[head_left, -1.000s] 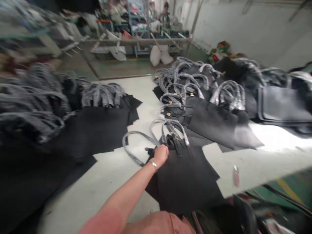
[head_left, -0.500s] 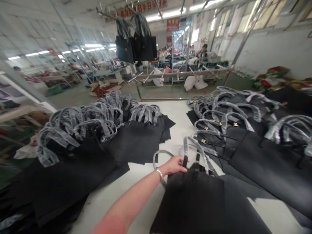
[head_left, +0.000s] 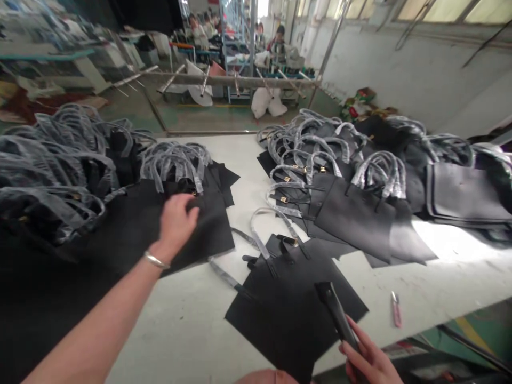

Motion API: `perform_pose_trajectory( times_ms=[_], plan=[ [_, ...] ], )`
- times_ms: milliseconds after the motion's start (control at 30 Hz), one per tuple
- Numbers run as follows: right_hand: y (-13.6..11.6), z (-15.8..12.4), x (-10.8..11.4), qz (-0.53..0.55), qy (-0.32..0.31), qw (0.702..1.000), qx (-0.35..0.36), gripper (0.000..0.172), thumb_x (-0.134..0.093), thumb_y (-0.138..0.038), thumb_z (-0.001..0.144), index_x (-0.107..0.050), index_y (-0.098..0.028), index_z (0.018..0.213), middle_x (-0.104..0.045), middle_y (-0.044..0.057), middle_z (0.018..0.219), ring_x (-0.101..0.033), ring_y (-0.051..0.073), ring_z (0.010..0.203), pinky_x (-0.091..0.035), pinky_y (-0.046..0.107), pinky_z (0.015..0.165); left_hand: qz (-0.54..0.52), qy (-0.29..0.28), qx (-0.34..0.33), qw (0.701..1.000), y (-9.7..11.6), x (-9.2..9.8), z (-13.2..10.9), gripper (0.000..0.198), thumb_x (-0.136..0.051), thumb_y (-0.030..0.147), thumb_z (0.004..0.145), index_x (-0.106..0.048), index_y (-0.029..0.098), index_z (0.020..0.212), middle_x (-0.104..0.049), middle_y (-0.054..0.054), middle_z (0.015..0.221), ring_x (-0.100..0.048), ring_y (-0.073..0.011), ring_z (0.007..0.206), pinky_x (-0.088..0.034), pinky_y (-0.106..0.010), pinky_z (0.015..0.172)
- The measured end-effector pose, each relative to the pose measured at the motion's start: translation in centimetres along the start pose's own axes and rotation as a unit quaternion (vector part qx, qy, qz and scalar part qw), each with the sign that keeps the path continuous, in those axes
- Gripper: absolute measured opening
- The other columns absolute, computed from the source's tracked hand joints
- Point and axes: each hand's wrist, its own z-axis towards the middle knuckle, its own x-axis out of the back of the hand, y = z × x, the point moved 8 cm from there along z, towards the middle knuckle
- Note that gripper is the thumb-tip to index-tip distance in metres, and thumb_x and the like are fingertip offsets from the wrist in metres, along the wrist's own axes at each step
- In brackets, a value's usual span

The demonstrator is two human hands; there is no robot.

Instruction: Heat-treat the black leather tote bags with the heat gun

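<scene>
My left hand (head_left: 178, 224), with a bracelet at the wrist, is over a stack of black bag panels (head_left: 208, 229) at centre left, close to their plastic-wrapped handles (head_left: 176, 160). Its thumb and fingers are apart and nothing shows between them. At the lower right, my right hand (head_left: 370, 357) is wrapped round a long black tool (head_left: 338, 314), whose tip lies over a single black bag panel (head_left: 292, 293). That panel rests flat, turned at an angle, with one wrapped handle looping up from its top edge.
Pink-handled snips (head_left: 396, 309) lie on the white table (head_left: 180, 320) at the right. More black panels with wrapped handles (head_left: 360, 213) cover its right side, others the far left. Beyond stands a metal rack (head_left: 240, 80); people sit at machines in the background.
My left hand has let go of the near panel's handle and moved left to the stack. My right hand has come into view with the black tool. The view has tilted down and turned right.
</scene>
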Motion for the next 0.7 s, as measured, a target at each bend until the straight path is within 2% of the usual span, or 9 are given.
perform_pose_trajectory(
  times_ms=[67,133,200,233,300,367,533,633,700],
  plan=[
    [-2.2,1.3,-1.2,0.011,-0.01,1.0,0.013,0.096,-0.077,-0.054,0.068,-0.034,-0.013,0.144,-0.057,-0.004,0.055,-0.054,0.016,0.05,-0.041,0.025,0.046,-0.144,-0.151,-0.093,0.974,8.1,-6.1,-7.2,0.026,-0.044,0.023,0.092,-0.055,0.015,0.113,-0.058,-0.009,0.121,-0.053,-0.0203,0.114,-0.042,-0.037,0.102],
    [-3.9,2.8,-2.2,0.024,-0.021,0.999,0.015,0.091,-0.077,-0.05,0.069,-0.037,-0.015,0.143,-0.062,-0.003,0.063,-0.054,0.015,0.05,-0.04,0.024,0.045,-0.184,-0.228,-0.159,0.943,15.4,-10.6,-14.9,0.023,-0.053,0.02,0.088,-0.059,0.021,0.11,-0.058,-0.004,0.127,-0.052,-0.0171,0.119,-0.042,-0.031,0.104],
    [-5.4,4.5,-2.7,0.031,-0.033,0.999,0.014,0.086,-0.077,-0.047,0.071,-0.038,-0.018,0.142,-0.064,-0.001,0.07,-0.055,0.013,0.05,-0.04,0.023,0.045,-0.216,-0.305,-0.223,0.9,21.0,-13.8,-21.4,0.036,-0.058,0.025,0.087,-0.055,0.02,0.122,-0.044,-0.006,0.143,-0.037,-0.0216,0.134,-0.031,-0.039,0.114],
    [-6.0,5.3,-2.7,0.032,-0.042,0.999,0.011,0.083,-0.076,-0.046,0.072,-0.038,-0.019,0.141,-0.065,-0.001,0.072,-0.056,0.013,0.051,-0.042,0.023,0.045,-0.215,-0.325,-0.23,0.892,22.5,-14.9,-23.7,0.045,-0.06,0.033,0.087,-0.05,0.02,0.13,-0.037,-0.007,0.149,-0.029,-0.0243,0.139,-0.026,-0.044,0.116],
    [-7.1,6.9,-2.6,0.032,-0.055,0.998,0.002,0.078,-0.074,-0.042,0.075,-0.039,-0.02,0.14,-0.065,-0.001,0.073,-0.057,0.013,0.052,-0.043,0.022,0.046,-0.207,-0.347,-0.225,0.887,23.7,-16.2,-26.3,0.06,-0.059,0.046,0.087,-0.041,0.022,0.139,-0.023,-0.009,0.154,-0.017,-0.0274,0.143,-0.019,-0.05,0.117],
    [-7.9,8.3,-2.4,0.027,-0.067,0.997,-0.014,0.073,-0.074,-0.04,0.075,-0.042,-0.019,0.138,-0.066,0.0,0.071,-0.058,0.013,0.051,-0.043,0.021,0.045,-0.199,-0.356,-0.226,0.885,23.7,-16.8,-27.4,0.065,-0.054,0.053,0.088,-0.034,0.026,0.143,-0.016,-0.008,0.156,-0.011,-0.0269,0.144,-0.016,-0.051,0.118],
    [-9.5,11.7,-3.4,0.009,-0.092,0.996,-0.008,0.07,-0.075,-0.038,0.073,-0.048,-0.016,0.134,-0.065,0.001,0.068,-0.057,0.013,0.048,-0.041,0.021,0.042,-0.188,-0.365,-0.247,0.878,23.1,-17.2,-27.6,0.065,-0.05,0.054,0.09,-0.029,0.028,0.146,-0.01,-0.005,0.157,-0.006,-0.0252,0.145,-0.011,-0.048,0.119],
    [-10.9,12.6,-3.6,0.009,-0.049,0.998,0.035,0.078,-0.076,-0.039,0.071,-0.042,-0.017,0.139,-0.063,-0.003,0.064,-0.054,0.012,0.048,-0.041,0.021,0.043,-0.188,-0.367,-0.249,0.877,23.2,-17.4,-27.7,0.065,-0.05,0.054,0.09,-0.03,0.028,0.146,-0.01,-0.005,0.158,-0.006,-0.0254,0.145,-0.011,-0.047,0.119],
    [-11.6,11.9,-3.2,0.003,-0.028,0.998,0.059,0.082,-0.075,-0.042,0.073,-0.037,-0.02,0.143,-0.06,-0.006,0.06,-0.053,0.012,0.049,-0.041,0.021,0.044,-0.19,-0.367,-0.25,0.876,23.3,-17.5,-27.8,0.065,-0.05,0.054,0.09,-0.03,0.026,0.146,-0.009,-0.006,0.158,-0.006,-0.0254,0.145,-0.012,-0.045,0.119]
  ],
)
